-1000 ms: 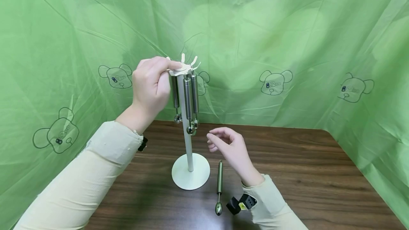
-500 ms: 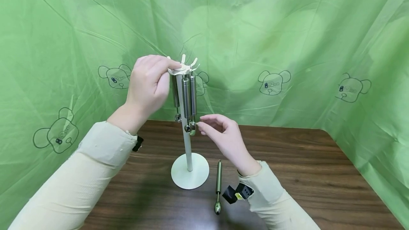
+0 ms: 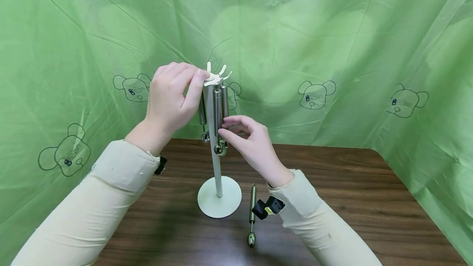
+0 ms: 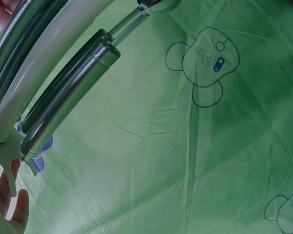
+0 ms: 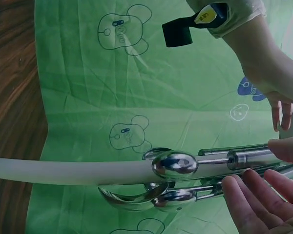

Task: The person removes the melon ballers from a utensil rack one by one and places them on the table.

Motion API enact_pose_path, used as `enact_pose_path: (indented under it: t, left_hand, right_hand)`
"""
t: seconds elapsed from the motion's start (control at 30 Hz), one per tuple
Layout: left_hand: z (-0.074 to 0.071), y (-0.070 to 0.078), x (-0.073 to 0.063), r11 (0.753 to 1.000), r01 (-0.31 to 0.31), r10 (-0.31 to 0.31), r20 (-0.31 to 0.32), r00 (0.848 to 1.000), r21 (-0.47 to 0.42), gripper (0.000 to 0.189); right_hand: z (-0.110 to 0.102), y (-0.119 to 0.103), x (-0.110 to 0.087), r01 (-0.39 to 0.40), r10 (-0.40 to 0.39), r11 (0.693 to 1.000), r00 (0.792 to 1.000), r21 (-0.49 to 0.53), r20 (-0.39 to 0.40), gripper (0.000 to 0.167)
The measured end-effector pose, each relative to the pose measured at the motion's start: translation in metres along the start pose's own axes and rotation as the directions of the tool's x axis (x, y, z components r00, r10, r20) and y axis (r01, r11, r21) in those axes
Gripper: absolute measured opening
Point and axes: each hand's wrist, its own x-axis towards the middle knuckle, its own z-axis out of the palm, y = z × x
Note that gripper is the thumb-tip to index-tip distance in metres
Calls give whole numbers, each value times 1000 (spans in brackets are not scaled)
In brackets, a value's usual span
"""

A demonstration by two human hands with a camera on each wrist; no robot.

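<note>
A white rack (image 3: 217,175) stands upright on a round base, with a ring of upturned hooks at its top. Several steel utensils (image 3: 217,110) with cylindrical handles and rounded, spoon-like ends hang from it. At the crown, my left hand (image 3: 168,93) holds the hook ring between thumb and fingers; some of those fingers are hidden. My right hand (image 3: 251,141) is beside the hanging handles, fingers extended and thumb apart from them. In the right wrist view, its thumb and fingertips (image 5: 234,187) lie on either side of a handle (image 5: 254,158); whether they touch it I cannot tell.
Another steel utensil (image 3: 251,237) with an oval end lies on the dark wooden table (image 3: 332,200), right of the rack's base and beneath the right wrist. Green cloth (image 3: 314,52) printed with bear outlines surrounds the table at the back and sides.
My right hand has moved up and left, from open space to the hanging handles. My left hand stays at the rack's top, its thumb now raised against the ring. The hanging utensils shifted slightly.
</note>
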Motion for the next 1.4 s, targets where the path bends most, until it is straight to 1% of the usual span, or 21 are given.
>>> enact_pose_path:
  t: [0.13,0.3,0.53,0.67,0.8,1.03,1.23,1.4]
  left_hand:
    - [3,0,-1,1000,11,-11,-31,999,-21,41]
    - [7,-1,0,998,7,-11,-75,997,-58,39]
    - [8,-3,0,997,-1,-5,-81,997,-73,39]
    - [9,-3,0,996,-10,1,-91,996,-94,41]
    - [10,-2,1,993,-6,-8,-117,993,-119,41]
    - [10,0,2,997,-17,6,-125,992,-81,38]
    - [12,1,2,995,-7,-8,-147,989,-96,37]
    - [12,1,0,995,-6,-9,-151,988,-104,38]
  right_hand:
    - [2,-2,6,18,-18,1000,1000,-21,10,27]
    - [4,-4,12,47,-46,997,999,-62,21,28]
    - [5,-7,13,85,-82,993,996,-83,37,25]
    - [4,-9,10,86,-83,994,996,-73,35,23]
    - [2,-14,6,73,-72,996,997,-43,22,23]
    - [-2,-24,4,66,-65,998,998,12,-7,21]
    - [-5,-31,1,85,-85,996,996,31,2,21]
    - [-7,-32,-2,83,-83,995,997,54,-5,22]
